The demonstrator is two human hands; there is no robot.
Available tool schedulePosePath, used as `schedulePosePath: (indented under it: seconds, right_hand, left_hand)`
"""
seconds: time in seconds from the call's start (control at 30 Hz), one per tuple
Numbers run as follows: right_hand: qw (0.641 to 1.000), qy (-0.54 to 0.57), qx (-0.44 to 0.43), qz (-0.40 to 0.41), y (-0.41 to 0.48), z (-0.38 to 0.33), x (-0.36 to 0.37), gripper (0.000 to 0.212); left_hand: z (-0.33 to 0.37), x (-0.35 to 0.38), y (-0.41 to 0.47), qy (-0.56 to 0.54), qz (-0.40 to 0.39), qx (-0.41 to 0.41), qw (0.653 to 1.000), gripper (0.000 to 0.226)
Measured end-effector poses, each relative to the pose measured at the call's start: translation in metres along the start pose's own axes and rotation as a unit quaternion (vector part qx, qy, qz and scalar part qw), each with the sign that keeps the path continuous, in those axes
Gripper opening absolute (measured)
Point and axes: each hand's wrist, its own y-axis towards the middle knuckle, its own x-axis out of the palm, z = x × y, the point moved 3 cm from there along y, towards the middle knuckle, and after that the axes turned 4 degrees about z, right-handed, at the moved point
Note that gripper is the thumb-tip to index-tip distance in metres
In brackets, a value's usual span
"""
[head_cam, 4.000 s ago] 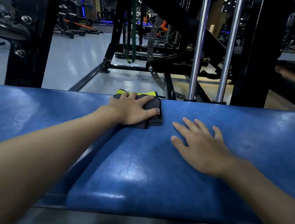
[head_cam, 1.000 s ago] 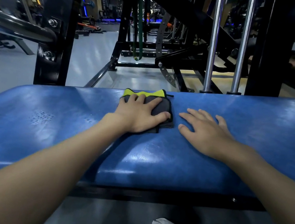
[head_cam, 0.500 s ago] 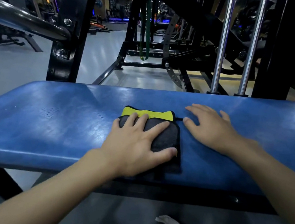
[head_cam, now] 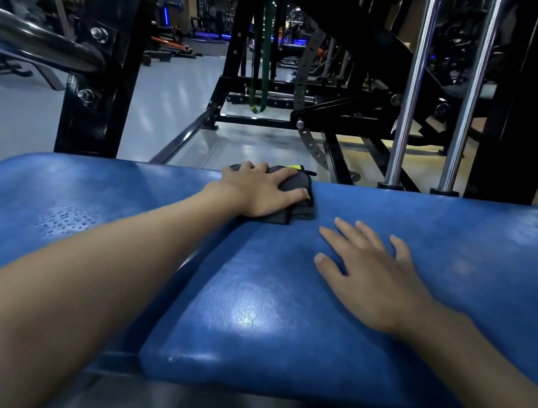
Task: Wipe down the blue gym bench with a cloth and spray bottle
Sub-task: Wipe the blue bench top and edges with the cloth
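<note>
Left hand [head_cam: 259,190]: arm outstretched, grip wide and flat, fingers spread, pressing on the dark grey folded cloth with yellow-green edging [head_cam: 301,210] at the far edge of the glossy blue padded vinyl table [head_cam: 246,304]. Right hand [head_cam: 367,280]: palm down just beside the cloth, grip wide, holding nothing. Patch of fine droplets [head_cam: 65,220] on the table's left pad.
</note>
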Motion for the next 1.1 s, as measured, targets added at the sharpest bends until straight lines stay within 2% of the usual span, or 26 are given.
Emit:
schedulePosePath:
  seconds: [0.13, 0.33, 0.47, 0.6, 0.73, 0.8, 0.87, 1.1]
  right_hand:
    - [1.000, 0.015, 0.007, 0.002, 0.000, 0.000, 0.000, 0.053]
    - [1.000, 0.021, 0.010, 0.006, 0.000, 0.001, 0.000, 0.055]
    - [1.000, 0.019, 0.011, 0.009, -0.003, 0.000, -0.001, 0.054]
    - [1.000, 0.007, 0.006, 0.004, -0.006, -0.004, -0.007, 0.055]
    - [0.999, 0.014, 0.003, 0.044, -0.006, -0.006, -0.011, 0.053]
    - [0.999, 0.031, 0.013, 0.009, -0.007, -0.005, -0.008, 0.056]
    - [1.000, 0.001, 0.009, -0.021, -0.006, -0.006, -0.003, 0.060]
    - [0.999, -0.027, 0.004, -0.016, -0.004, -0.006, 0.001, 0.062]
  left_hand:
    - [0.000, 0.002, -0.025, 0.010, 0.013, 0.021, 1.000, 0.075]
    - [0.006, -0.002, -0.119, 0.025, 0.026, 0.055, 0.998, 0.093]
    - [0.011, -0.005, -0.189, 0.045, 0.051, 0.071, 0.995, 0.095]
    - [0.013, -0.008, -0.220, 0.019, 0.021, 0.063, 0.998, 0.090]
    - [0.014, -0.007, -0.202, 0.011, 0.030, 0.044, 0.999, 0.092]
    - [0.011, -0.005, -0.187, 0.009, 0.019, 0.041, 0.999, 0.095]
    - [0.006, -0.005, -0.166, 0.002, 0.011, 0.035, 0.999, 0.095]
    - [-0.013, -0.002, -0.059, -0.008, -0.011, 0.011, 1.000, 0.073]
